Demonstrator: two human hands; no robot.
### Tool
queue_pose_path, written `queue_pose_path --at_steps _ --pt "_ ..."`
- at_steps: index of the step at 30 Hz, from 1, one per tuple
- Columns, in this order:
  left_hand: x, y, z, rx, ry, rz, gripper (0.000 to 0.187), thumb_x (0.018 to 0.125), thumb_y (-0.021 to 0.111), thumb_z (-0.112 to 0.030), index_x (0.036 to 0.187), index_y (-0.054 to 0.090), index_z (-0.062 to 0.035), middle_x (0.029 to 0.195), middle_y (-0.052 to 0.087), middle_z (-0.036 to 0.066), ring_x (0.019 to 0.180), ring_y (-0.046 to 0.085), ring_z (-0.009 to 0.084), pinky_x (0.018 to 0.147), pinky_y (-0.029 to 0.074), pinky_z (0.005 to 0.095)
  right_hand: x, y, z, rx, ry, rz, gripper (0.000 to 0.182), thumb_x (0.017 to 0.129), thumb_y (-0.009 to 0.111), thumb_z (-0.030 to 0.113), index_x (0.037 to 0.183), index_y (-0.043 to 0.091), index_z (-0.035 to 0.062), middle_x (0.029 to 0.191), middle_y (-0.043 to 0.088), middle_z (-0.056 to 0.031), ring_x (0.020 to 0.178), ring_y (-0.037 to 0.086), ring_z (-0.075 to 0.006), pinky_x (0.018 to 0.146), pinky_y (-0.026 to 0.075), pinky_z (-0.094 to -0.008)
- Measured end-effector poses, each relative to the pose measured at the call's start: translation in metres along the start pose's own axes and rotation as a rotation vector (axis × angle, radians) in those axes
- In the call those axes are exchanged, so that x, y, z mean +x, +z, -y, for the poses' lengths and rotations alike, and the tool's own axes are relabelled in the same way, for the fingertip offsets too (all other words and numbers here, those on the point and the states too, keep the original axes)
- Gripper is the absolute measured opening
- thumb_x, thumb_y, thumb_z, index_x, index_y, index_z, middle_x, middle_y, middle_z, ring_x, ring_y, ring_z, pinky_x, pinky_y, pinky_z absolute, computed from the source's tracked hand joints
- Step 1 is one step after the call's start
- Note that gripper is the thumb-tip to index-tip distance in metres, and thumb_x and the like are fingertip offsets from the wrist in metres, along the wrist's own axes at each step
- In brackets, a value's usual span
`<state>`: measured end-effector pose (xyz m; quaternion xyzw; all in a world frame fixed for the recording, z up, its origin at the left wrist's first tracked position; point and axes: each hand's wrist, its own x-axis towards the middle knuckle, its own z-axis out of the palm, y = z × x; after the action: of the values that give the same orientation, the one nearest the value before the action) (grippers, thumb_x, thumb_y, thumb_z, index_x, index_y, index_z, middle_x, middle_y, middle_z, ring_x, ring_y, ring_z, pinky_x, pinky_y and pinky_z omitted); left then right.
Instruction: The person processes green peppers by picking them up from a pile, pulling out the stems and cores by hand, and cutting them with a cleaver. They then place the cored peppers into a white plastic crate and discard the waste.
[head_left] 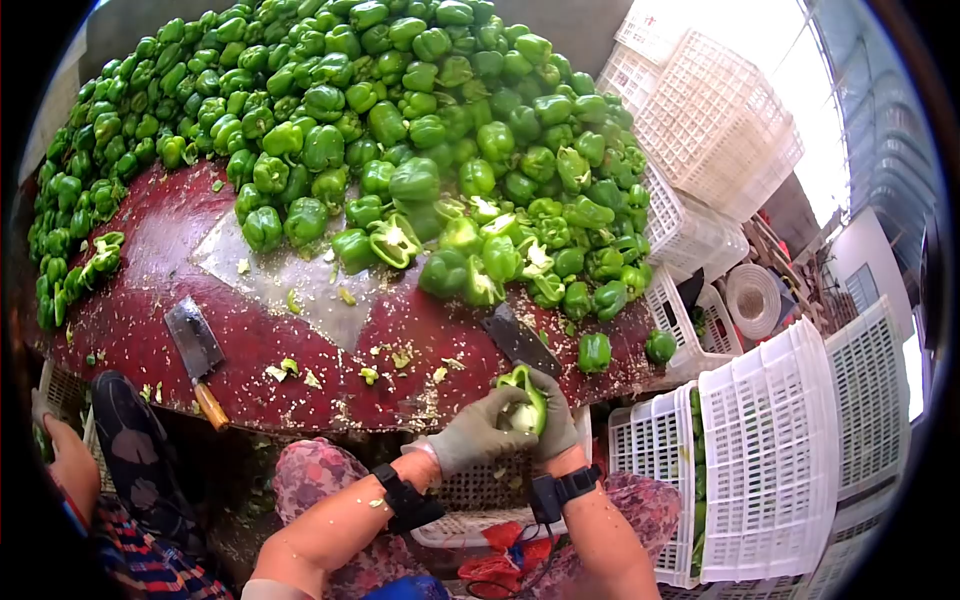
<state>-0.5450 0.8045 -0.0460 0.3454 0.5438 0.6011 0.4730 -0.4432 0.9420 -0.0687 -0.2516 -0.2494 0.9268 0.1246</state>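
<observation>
Both gloved hands meet just off the table's near edge around a cut green bell pepper (537,398) with its pale inside exposed. My left hand (482,432) has its fingers at the pepper's opening. Wrapped round its outer side is my right hand (557,415). A cleaver (520,338) lies on the red table (240,370) directly beyond my hands, its handle end hidden by my right hand. Cut and whole peppers (490,245) are gathered behind that blade. Seeds and pepper scraps (400,360) litter the tabletop.
A large heap of green peppers (330,100) covers the far table. Another cleaver (195,340) lies at left, its wooden handle over the edge. White plastic crates (765,450) stand at right, with more stacked behind (715,110). Another person's hand (70,460) shows at far left.
</observation>
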Motion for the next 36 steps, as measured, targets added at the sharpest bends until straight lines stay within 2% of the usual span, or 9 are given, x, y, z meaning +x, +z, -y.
queue_pose_path --at_steps 10,15,20,23,28,30,32,33,36 --pt "0.005 -0.004 0.012 0.508 0.427 0.082 0.020 0.083 0.071 -0.015 0.103 0.066 -0.0113 0.101 0.066 0.010 0.093 0.064 0.0240 0.089 0.050 0.0346 -0.005 0.023 -0.012 0.007 -0.040 -0.135 0.039 0.093 0.055 0.038 0.109 0.063 0.0030 0.102 0.068 -0.0148 0.091 0.067 -0.0279 0.084 0.055 -0.0399" --pt "0.006 0.000 0.011 -0.303 -0.054 -0.248 0.016 0.088 0.067 -0.015 0.102 0.066 -0.0065 0.097 0.067 0.011 0.085 0.065 0.0277 0.080 0.054 0.0387 -0.005 0.011 0.001 0.119 -0.240 0.055 0.047 0.097 0.053 0.042 0.116 0.061 -0.0009 0.104 0.068 -0.0169 0.091 0.067 -0.0284 0.082 0.056 -0.0388" --pt "-0.001 -0.012 0.020 1.202 0.134 0.104 0.031 0.093 0.056 -0.030 0.109 0.063 -0.0043 0.099 0.066 0.018 0.092 0.065 0.0346 0.083 0.053 0.0399 -0.028 0.034 0.020 -0.389 -0.431 -0.130 0.044 0.095 0.062 0.027 0.133 0.052 0.0073 0.113 0.064 -0.0135 0.095 0.065 -0.0239 0.084 0.055 -0.0321" --pt "0.004 0.003 0.012 0.792 0.111 -0.001 0.039 0.093 0.054 -0.035 0.118 0.062 -0.0067 0.103 0.066 0.019 0.095 0.065 0.0367 0.085 0.052 0.0421 -0.031 0.038 0.010 -1.144 -0.459 -0.211 0.063 0.088 0.073 0.026 0.141 0.044 0.0072 0.114 0.062 -0.0081 0.101 0.060 -0.0166 0.087 0.052 -0.0291" --pt "0.011 0.001 0.017 -0.110 -0.101 0.230 0.035 0.095 0.061 -0.029 0.123 0.061 -0.0066 0.103 0.066 0.003 0.092 0.064 0.0159 0.080 0.052 0.0315 -0.060 0.061 0.028 -1.219 -0.450 -0.153 0.060 0.086 0.075 0.025 0.136 0.048 0.0064 0.116 0.062 -0.0116 0.105 0.060 -0.0193 0.091 0.049 -0.0317" --pt "0.011 0.000 0.005 -0.318 -0.043 0.225 0.034 0.096 0.061 -0.027 0.123 0.061 -0.0056 0.103 0.065 0.002 0.093 0.061 0.0102 0.079 0.051 0.0281 -0.078 0.048 0.072 -1.842 -0.972 -0.201 0.054 0.090 0.070 0.017 0.136 0.046 0.0027 0.116 0.060 -0.0099 0.108 0.057 -0.0193 0.095 0.048 -0.0333" --pt "0.009 -0.004 -0.010 -0.259 0.025 0.151 0.033 0.096 0.061 -0.025 0.121 0.061 -0.0040 0.103 0.065 0.002 0.093 0.060 0.0087 0.078 0.050 0.0270 -0.119 0.027 0.143 -1.496 -1.200 -0.332 0.034 0.099 0.056 0.013 0.131 0.050 0.0026 0.119 0.058 -0.0101 0.107 0.058 -0.0195 0.095 0.047 -0.0340" --pt "0.009 -0.005 -0.003 -0.153 0.024 0.089 0.033 0.095 0.061 -0.025 0.120 0.061 -0.0040 0.102 0.066 0.003 0.093 0.060 0.0088 0.078 0.050 0.0269 -0.151 0.032 0.192 -2.106 -1.537 -0.739 0.037 0.099 0.057 0.011 0.133 0.048 0.0021 0.125 0.057 -0.0114 0.112 0.058 -0.0221 0.097 0.047 -0.0329" --pt "0.007 -0.007 0.006 0.095 0.001 -0.064 0.032 0.093 0.062 -0.025 0.117 0.063 -0.0043 0.100 0.067 0.009 0.093 0.062 0.0109 0.081 0.050 0.0279 -0.221 0.051 0.294 -2.106 -1.828 -1.609 0.049 0.097 0.059 0.020 0.140 0.045 0.0007 0.141 0.050 -0.0183 0.128 0.050 -0.0333 0.108 0.041 -0.0450"
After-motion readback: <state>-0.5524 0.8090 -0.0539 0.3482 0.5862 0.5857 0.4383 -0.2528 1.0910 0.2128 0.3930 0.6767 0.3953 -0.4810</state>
